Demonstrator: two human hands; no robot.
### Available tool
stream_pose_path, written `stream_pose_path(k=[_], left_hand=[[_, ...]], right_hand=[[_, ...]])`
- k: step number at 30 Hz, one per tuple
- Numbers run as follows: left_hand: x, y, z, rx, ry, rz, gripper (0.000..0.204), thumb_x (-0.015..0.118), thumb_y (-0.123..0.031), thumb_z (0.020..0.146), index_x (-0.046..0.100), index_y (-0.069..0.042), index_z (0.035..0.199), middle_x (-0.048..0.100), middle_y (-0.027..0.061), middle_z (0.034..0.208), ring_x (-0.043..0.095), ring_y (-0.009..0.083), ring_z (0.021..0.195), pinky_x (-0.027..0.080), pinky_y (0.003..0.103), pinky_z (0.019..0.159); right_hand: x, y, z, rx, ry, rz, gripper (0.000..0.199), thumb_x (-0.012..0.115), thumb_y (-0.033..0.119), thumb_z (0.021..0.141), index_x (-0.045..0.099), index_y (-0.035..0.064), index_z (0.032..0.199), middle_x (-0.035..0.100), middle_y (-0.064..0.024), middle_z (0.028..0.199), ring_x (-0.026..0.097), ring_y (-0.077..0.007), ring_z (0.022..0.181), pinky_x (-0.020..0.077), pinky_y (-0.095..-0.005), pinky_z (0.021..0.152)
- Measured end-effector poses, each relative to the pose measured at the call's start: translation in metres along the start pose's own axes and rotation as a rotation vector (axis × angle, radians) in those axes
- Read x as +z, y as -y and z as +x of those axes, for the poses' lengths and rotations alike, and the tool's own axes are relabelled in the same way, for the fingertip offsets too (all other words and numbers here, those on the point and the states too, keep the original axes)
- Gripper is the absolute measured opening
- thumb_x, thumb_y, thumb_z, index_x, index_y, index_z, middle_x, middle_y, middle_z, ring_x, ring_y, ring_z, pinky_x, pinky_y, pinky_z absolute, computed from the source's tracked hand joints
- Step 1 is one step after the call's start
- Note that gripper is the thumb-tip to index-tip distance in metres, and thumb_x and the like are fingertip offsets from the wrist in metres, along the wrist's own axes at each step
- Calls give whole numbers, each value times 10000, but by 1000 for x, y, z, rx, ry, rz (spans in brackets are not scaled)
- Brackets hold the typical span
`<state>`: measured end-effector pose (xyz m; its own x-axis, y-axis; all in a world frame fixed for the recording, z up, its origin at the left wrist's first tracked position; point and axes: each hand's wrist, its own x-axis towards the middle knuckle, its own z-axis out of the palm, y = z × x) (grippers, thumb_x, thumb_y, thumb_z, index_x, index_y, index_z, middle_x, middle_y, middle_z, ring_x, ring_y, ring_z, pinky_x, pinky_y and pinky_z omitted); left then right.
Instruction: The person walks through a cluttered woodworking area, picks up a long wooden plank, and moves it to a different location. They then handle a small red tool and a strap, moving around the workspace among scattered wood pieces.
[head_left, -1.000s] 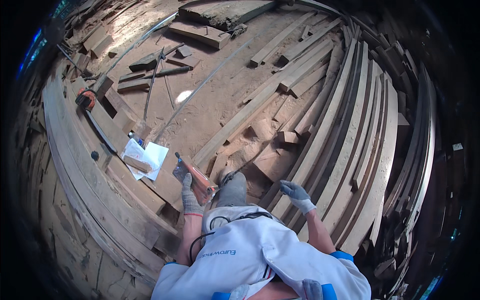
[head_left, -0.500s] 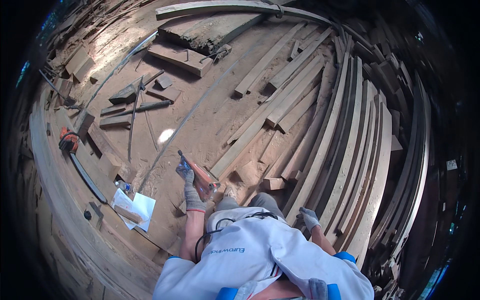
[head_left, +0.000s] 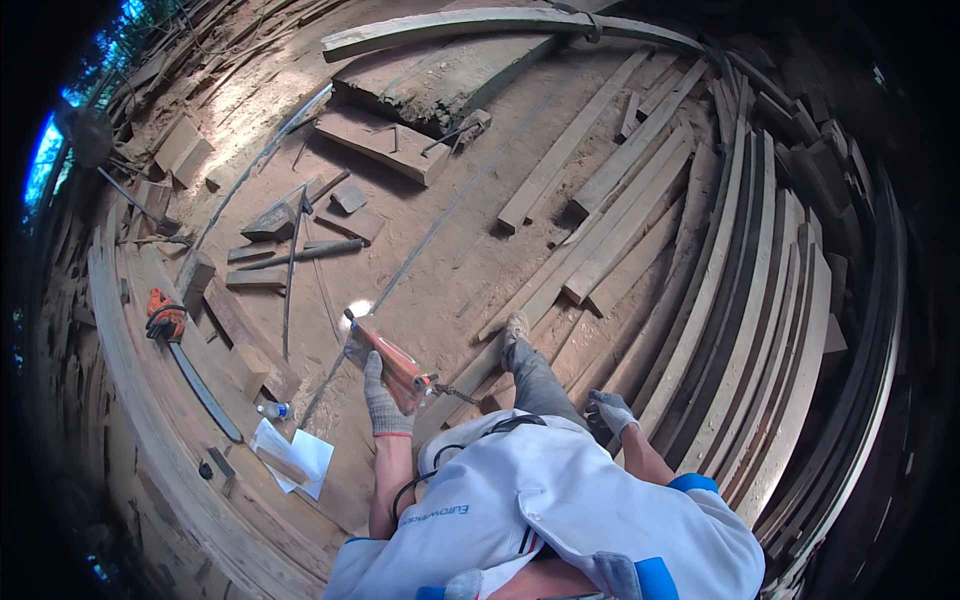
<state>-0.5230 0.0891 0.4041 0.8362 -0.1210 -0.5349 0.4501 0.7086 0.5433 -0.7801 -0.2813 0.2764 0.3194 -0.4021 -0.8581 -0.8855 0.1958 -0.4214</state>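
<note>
My left hand (head_left: 379, 402), in a grey knitted glove, is closed on a long orange-red tapered object (head_left: 393, 362) that looks wrapped in clear plastic. Its narrow dark end points away to the upper left. From its near end a dark, chain-like strand (head_left: 458, 394) hangs toward the lower right. What kind of object it is, I cannot make out. At my right side hangs my right hand (head_left: 611, 409), also gloved, with loosely bent fingers and nothing visible in it. It is nearest to the long timbers (head_left: 690, 340).
An orange chainsaw (head_left: 167, 315) lies on timber at left, beside a small bottle (head_left: 273, 410) and white paper sheets (head_left: 314, 462). Offcuts and bars (head_left: 290, 255) lie ahead. A thick beam (head_left: 375, 150) stands farther off. Shorter planks (head_left: 640, 230) lie ahead right.
My view has shifted as I step, with one shoe and grey trouser leg now out in front. The orange-red object stays in my left hand; the strand at its near end now shows.
</note>
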Motion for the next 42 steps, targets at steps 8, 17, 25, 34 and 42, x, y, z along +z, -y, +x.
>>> stream_pose_path(k=[8,17,25,34,42], left_hand=[[146,9,130,30,-118,-46,417,665,-284,885,536,-125,1248,595,38,1153,576,188,1069,468,335,958],[213,-29,209,134,-60,-31,298,640,-320,903,584,-137,1132,637,39,1001,638,210,904,560,407,760],[200,-5,361,217,-174,-128,392,646,-359,900,566,-117,1198,629,43,1088,624,238,948,534,411,816],[264,-20,551,19,-31,-32,600,654,-436,864,469,-132,1347,533,57,1236,520,218,1138,449,388,981],[371,5,708,-163,46,261,531,637,-367,890,491,-133,1343,569,23,1170,568,176,1058,497,331,902]], right_hand=[[-62,157,224,74,132,377,308,577,346,926,588,112,1125,680,-182,918,652,-307,646,512,-419,541],[-48,394,374,-211,195,143,421,528,398,946,554,67,1205,671,-220,923,654,-357,688,504,-463,560],[56,488,457,-285,246,52,289,566,305,949,586,54,1091,661,-139,839,630,-220,580,481,-333,483],[48,557,481,-134,-12,158,492,568,451,915,590,41,1187,681,-156,1031,659,-267,813,508,-393,650],[20,618,553,54,-79,336,504,542,436,947,550,31,1246,682,-164,1072,680,-282,873,524,-390,686]])
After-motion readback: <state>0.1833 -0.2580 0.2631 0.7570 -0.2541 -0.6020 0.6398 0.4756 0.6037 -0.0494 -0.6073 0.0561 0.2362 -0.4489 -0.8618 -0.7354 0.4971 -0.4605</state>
